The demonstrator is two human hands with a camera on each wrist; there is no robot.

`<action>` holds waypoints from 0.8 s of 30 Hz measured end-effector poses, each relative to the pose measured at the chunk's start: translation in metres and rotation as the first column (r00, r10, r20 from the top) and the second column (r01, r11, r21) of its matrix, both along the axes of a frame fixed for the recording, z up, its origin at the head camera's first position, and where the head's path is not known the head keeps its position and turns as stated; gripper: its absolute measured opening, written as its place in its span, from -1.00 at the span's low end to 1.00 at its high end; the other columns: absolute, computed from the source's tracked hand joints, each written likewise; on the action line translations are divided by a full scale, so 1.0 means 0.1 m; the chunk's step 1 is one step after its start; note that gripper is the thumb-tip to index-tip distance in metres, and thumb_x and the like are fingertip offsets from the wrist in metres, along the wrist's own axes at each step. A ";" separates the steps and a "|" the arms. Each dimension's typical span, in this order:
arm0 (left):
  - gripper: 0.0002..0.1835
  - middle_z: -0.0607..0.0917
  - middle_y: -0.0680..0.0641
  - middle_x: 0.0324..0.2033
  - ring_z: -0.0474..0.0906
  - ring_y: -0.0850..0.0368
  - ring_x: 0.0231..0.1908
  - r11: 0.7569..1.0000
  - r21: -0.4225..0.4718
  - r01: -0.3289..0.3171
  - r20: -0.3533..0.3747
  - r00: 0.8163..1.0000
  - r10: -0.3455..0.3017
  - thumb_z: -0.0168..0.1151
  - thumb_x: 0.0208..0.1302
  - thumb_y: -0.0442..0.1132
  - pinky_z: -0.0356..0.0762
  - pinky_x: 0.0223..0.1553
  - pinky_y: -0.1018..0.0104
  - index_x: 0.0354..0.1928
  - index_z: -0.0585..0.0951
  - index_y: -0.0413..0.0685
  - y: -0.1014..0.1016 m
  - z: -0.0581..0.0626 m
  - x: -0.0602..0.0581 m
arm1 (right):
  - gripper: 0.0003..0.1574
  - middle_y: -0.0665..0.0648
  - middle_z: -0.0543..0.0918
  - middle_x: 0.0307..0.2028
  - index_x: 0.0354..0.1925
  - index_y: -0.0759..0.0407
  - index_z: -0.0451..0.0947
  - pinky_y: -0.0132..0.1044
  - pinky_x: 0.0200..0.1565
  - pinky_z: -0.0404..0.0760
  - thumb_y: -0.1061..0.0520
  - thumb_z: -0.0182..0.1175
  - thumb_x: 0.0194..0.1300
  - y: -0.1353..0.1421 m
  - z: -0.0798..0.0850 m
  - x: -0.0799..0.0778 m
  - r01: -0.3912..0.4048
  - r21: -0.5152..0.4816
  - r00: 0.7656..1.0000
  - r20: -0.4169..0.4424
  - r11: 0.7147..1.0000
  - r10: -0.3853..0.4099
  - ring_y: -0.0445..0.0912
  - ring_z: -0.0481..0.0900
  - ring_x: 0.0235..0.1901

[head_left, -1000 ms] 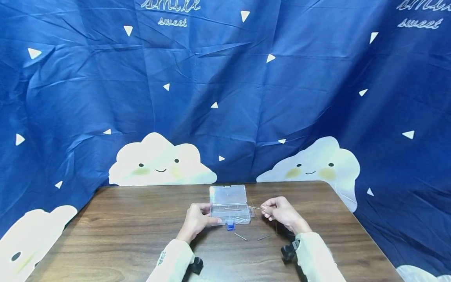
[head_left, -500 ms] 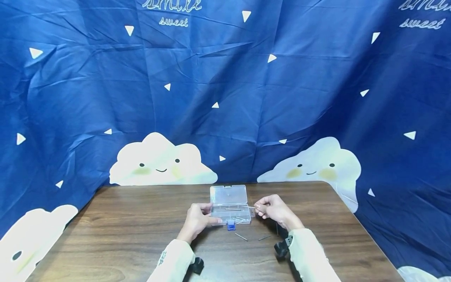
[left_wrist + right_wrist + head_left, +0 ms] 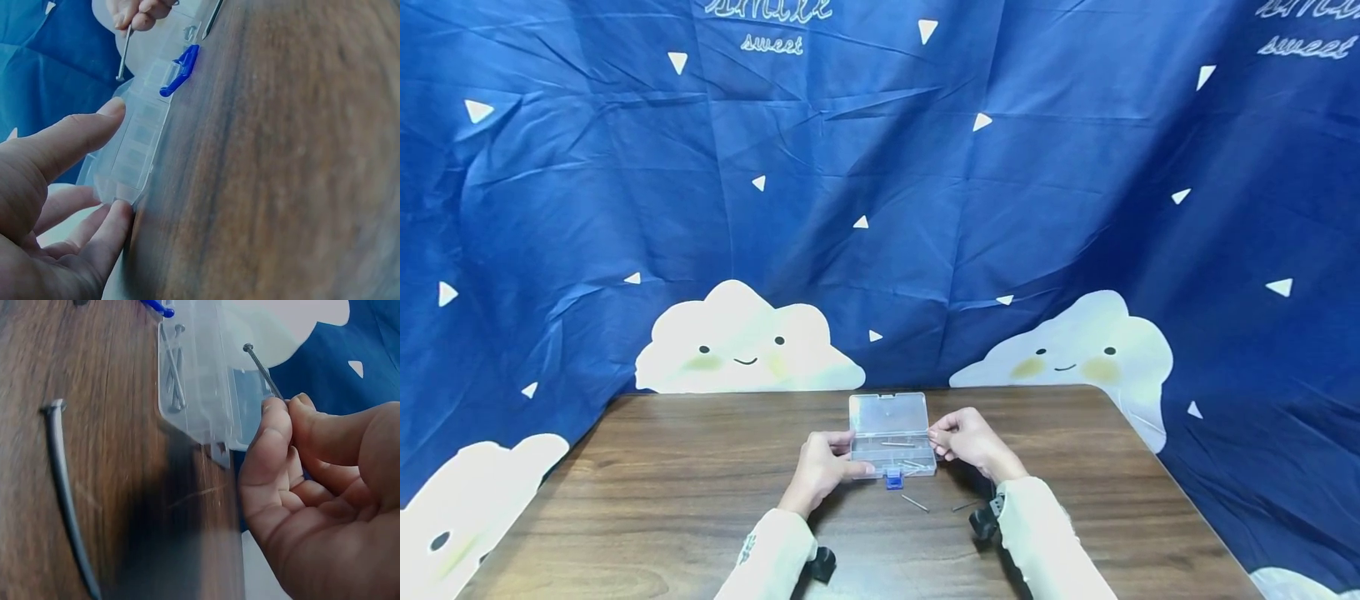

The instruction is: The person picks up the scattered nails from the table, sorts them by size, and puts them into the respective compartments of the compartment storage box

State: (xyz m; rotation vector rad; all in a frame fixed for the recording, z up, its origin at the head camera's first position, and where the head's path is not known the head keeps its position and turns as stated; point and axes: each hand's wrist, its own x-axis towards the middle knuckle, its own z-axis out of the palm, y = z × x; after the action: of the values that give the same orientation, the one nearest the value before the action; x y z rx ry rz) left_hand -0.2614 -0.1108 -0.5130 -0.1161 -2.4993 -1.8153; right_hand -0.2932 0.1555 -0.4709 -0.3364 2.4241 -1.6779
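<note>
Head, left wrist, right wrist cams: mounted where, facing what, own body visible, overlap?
Head: on the head, facing forward and down at brown wooden table, blue cloud-print fabric; left hand, right hand, pale sleeves show.
Left wrist: on that wrist, facing along clear plastic hinged box; left hand near, right hand beyond.
Right wrist: on that wrist, facing silver metal nail; right hand only.
Wrist views share that nail and the box's blue plastic latch.
</note>
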 end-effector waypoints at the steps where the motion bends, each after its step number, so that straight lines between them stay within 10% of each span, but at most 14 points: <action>1: -0.21 0.73 -0.26 -0.10 0.68 -0.03 -0.07 1.000 0.003 0.001 -0.001 1.000 -0.001 0.70 -0.22 -0.38 0.66 -0.10 0.24 0.18 0.59 -0.38 0.00 0.00 0.00 | -0.83 0.19 0.64 -0.52 -0.25 0.59 0.61 -0.38 -0.49 0.58 0.41 0.18 0.38 -0.03 0.01 0.00 -0.001 0.014 1.000 -0.011 1.000 0.001 -0.15 0.53 -0.54; 24: -0.22 0.73 -0.26 -0.09 0.68 -0.02 -0.07 1.000 -0.002 -0.008 -0.002 1.000 0.008 0.71 -0.23 -0.36 0.66 -0.10 0.25 0.17 0.61 -0.37 0.01 -0.02 -0.01 | -0.72 -0.06 0.51 -0.68 -0.61 0.24 0.62 -0.33 -0.55 0.34 0.32 0.29 0.25 -0.42 0.11 -0.02 0.090 0.349 0.974 -0.225 0.933 -0.010 -0.17 0.38 -0.62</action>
State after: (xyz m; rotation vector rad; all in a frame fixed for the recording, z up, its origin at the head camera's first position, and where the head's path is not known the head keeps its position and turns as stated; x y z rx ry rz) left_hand -0.2626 -0.1097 -0.5149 -0.1074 -2.4959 -1.8092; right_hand -0.2951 0.1137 -0.4601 -0.4269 2.8560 -1.2307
